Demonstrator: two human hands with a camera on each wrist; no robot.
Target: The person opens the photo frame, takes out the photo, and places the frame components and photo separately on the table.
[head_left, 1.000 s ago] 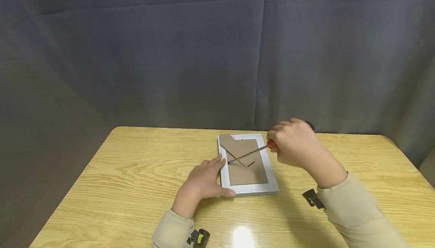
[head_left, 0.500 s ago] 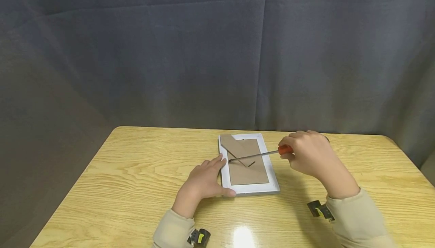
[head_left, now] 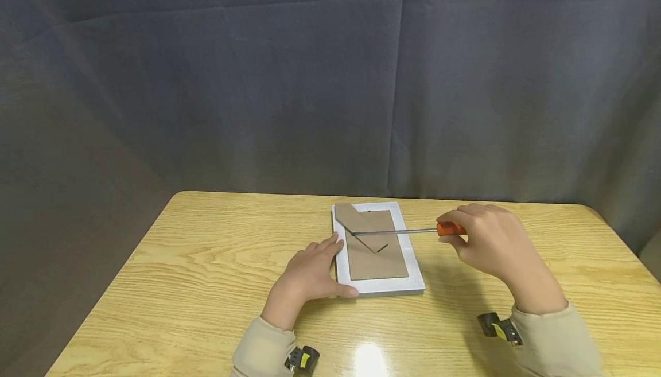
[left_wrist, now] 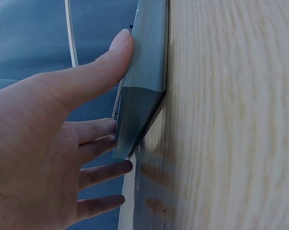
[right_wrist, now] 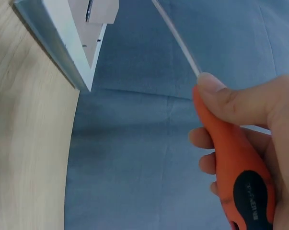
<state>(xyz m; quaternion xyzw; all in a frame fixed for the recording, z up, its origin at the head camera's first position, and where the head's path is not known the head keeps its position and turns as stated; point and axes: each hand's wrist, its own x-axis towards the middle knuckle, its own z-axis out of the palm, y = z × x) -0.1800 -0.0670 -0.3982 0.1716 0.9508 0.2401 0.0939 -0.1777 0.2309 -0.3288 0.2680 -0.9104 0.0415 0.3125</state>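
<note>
A picture frame point(head_left: 382, 287) lies back side up on the table, with a white border, a brown backing board point(head_left: 384, 267) and a brown stand leg point(head_left: 347, 214) across its upper left. My left hand point(head_left: 310, 273) rests at the frame's left side, thumb on the near edge and fingers extended along the left border. In the left wrist view that thumb presses the frame's grey side point(left_wrist: 146, 62). My right hand point(head_left: 490, 242) grips the orange handle of a screwdriver point(right_wrist: 230, 153), thumb along its neck. The screwdriver's long shaft reaches left over the frame, its tip overlapping the leg's edge.
The wooden table point(head_left: 206, 262) extends around the frame on all sides. A dark grey curtain point(head_left: 310, 96) hangs behind its far edge. Small dark devices are strapped at the left wrist point(head_left: 303, 360) and right wrist point(head_left: 500, 329).
My right hand has moved right and a little nearer to me with the screwdriver. Its shaft is now almost level, and the tip has left the backing's left edge for the leg. Left hand unmoved.
</note>
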